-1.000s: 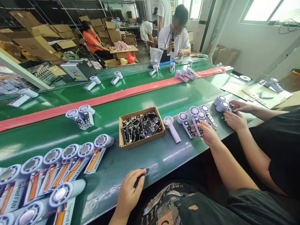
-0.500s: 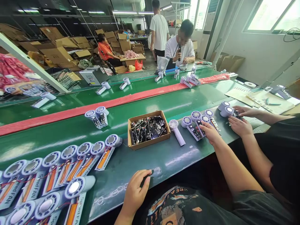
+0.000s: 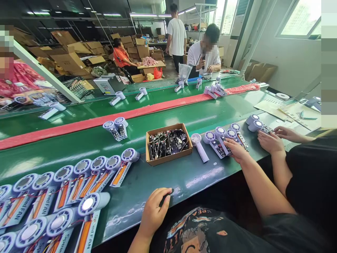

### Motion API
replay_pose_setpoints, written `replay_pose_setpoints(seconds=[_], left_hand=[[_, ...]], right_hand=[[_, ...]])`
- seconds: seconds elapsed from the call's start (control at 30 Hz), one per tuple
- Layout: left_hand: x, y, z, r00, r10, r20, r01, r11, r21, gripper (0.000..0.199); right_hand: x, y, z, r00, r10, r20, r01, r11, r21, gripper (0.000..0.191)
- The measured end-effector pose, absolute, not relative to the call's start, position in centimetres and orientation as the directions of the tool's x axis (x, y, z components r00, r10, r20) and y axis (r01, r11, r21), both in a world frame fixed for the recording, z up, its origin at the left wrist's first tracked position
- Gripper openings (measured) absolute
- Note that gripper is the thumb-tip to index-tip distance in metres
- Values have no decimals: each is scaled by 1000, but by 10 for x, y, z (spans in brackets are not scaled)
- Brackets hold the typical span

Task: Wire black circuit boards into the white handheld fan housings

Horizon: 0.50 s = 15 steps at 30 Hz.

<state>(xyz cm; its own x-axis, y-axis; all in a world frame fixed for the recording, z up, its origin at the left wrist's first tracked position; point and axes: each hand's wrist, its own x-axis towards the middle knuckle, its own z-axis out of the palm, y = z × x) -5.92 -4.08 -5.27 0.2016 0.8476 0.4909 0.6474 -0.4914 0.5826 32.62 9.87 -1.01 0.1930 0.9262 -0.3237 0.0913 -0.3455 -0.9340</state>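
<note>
My left hand rests at the table's front edge, its thumb and forefinger nearly together around a small dark thing that I cannot make out. Further right, my right hand has thumb and fingers on a lilac handheld fan with a bared circuit board in its handle. Close by lie more such fans, among them one just to the left. A separate lilac fan with a closed handle lies between these and an open cardboard box full of black circuit boards.
Rows of fans with orange-striped handles fill the near left. Two fans sit on the green belt, behind which runs a red strip. At right, a co-worker's hands are beside two fans. Other people are beyond.
The view has shifted slightly, and the pair of fans on the belt sits a little nearer the box. One of the co-worker's hands has drawn back to the right. My hands stay nearly still.
</note>
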Motion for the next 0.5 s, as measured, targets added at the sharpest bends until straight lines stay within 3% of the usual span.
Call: replay_pose_setpoints(seconds=[0.23,0.37,0.5], left_hand=[[-59,-39,-53,224,838,498,661,-506,554,18],[-59,-39,-54,223,839,497,667,-503,550,18],[-58,-39,-53,226,839,496,665,-504,551,18]], right_hand=[[314,95,-16,143,977,-161,435,-208,-876,34],[308,95,-12,164,986,-40,673,-142,-726,31],[298,81,-10,194,975,109,817,-99,-568,44]])
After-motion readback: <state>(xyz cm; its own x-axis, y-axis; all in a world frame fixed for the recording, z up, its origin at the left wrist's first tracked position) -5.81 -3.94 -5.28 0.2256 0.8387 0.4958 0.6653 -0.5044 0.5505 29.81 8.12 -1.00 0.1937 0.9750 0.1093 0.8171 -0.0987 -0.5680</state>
